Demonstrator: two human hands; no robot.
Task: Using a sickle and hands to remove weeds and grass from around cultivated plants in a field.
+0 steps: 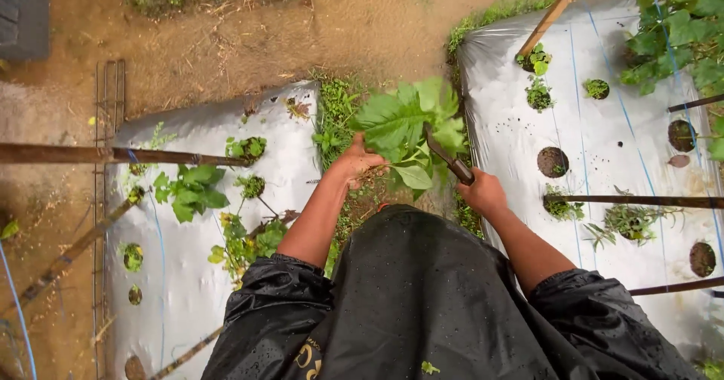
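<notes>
Head view: left hand (356, 161) fisted round the stem base of a leafy plant (411, 127), centre frame, between two plastic-mulched beds (528, 146). Right hand (483, 194) clenched on a knife (446, 156), blade w/in the leaves. Risk: blade sits close to left fingers (wet raincoat (422, 297), so grip prob. slick); a slip could cut them. Blade tip, stem and roots hidden by foliage.

Outdoors, daylight. Wet brown soil (249, 41); two beds under silver plastic sheet (603, 131) with planting holes; bamboo poles (113, 155).
</notes>
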